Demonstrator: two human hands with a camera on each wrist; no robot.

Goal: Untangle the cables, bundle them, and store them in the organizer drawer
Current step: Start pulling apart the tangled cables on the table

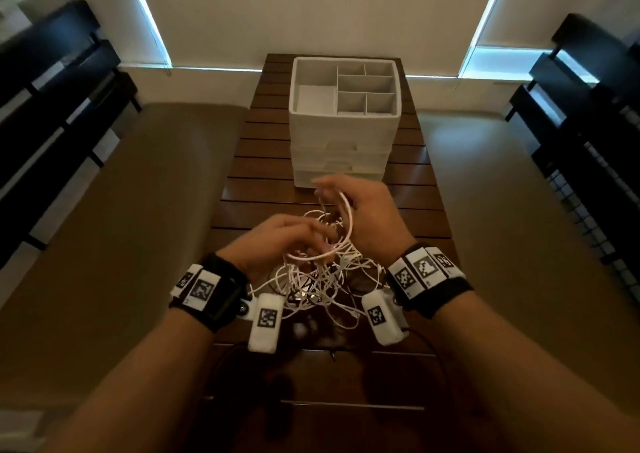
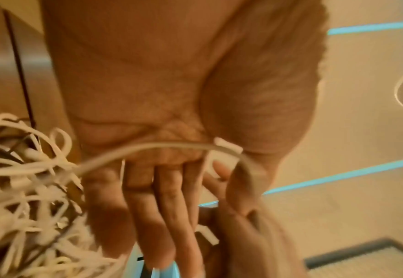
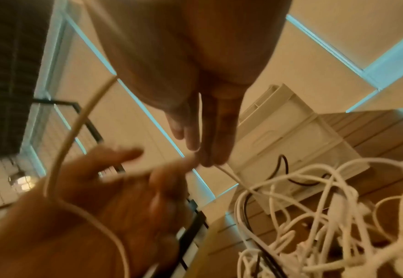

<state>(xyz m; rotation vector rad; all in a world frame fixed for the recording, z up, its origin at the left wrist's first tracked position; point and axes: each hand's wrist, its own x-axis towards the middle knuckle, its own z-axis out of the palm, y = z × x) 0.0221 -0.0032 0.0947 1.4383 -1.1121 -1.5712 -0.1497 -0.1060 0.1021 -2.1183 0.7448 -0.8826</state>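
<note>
I am at the start: the cables (image 1: pixel 322 272) lie knotted on the desk (image 1: pixel 263 161) just before the organizer (image 1: pixel 343 120), drawers shut. My right hand (image 1: pixel 367 210) pinches one strand, my left hand (image 1: pixel 277 241) curls round another; nothing is bundled.

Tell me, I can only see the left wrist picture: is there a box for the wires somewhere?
Observer: Yes, a white organizer stands on the wooden table, beyond the tangle of cables.
Operator: Are its drawers open?
Observer: No, the drawers on its front look shut in the head view.
Operator: What is the other hand doing?
Observer: The right hand pinches one white cable at its fingertips, raised above the tangle.
</note>
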